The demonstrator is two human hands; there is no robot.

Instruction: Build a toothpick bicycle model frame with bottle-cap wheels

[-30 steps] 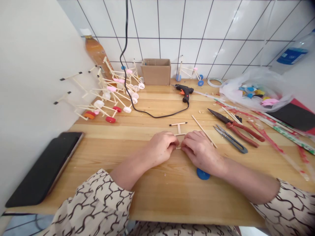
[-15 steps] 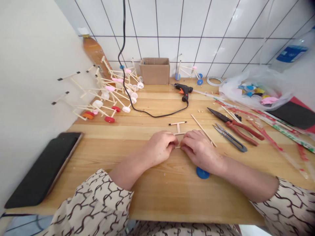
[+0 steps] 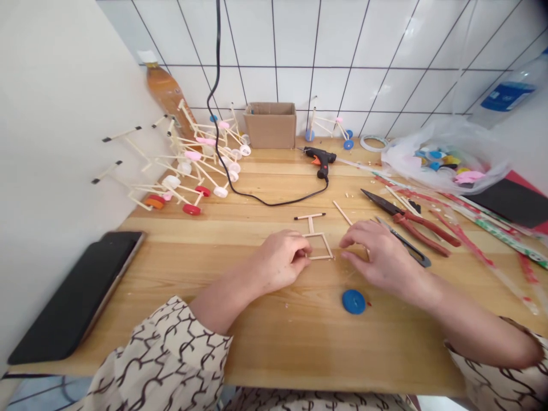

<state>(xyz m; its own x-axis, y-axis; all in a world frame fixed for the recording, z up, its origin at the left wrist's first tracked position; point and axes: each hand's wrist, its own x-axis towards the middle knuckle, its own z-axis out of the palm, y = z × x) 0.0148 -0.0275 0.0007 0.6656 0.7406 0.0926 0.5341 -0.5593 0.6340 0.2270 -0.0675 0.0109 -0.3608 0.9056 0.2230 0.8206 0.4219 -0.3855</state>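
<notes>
A small frame of pale wooden sticks lies on the table, a rough square with a T-shaped, black-ended piece at its far side. My left hand pinches the square's near left corner, its fingertips hiding that side. Off to the right of the frame hovers my right hand, thumb and fingers apart with nothing between them. A loose thin stick lies beyond the right hand and is partly covered by it. Nearer to me, a round blue disc rests flat on the wood.
Red-handled pliers and small snips lie right. Behind stand a black glue gun with its cable and a cardboard box. Stick models with wheels crowd the left back; a phone lies left, a plastic bag right.
My right hand has let go of the stick frame and moved right, uncovering the square's right side and the blue disc. My left hand has stayed at its corner.
</notes>
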